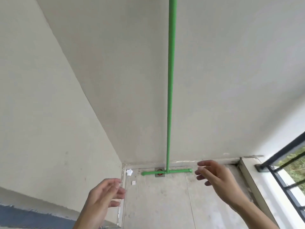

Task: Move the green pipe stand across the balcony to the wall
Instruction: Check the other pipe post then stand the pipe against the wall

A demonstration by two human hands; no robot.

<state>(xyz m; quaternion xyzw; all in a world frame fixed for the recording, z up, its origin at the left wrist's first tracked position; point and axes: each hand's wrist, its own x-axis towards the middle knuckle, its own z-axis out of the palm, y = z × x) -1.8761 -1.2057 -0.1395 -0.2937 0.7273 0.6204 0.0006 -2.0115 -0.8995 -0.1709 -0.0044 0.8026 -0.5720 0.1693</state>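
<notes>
The green pipe stand (170,90) stands upright against the pale far wall (231,80). Its long pole runs up past the top of the frame, and its horizontal foot bar lies on the concrete floor along the wall's base. My left hand (103,195) hovers low at the centre left with fingers spread, holding nothing. My right hand (214,177) is raised to the right of the foot bar's end, fingers apart and empty. Neither hand touches the stand.
A side wall (49,113) meets the far wall in a corner at the left. Two white scraps (129,172) lie on the floor near that corner. A small drain plate (159,173) sits under the foot bar. A black railing (283,171) and ledge bound the right side.
</notes>
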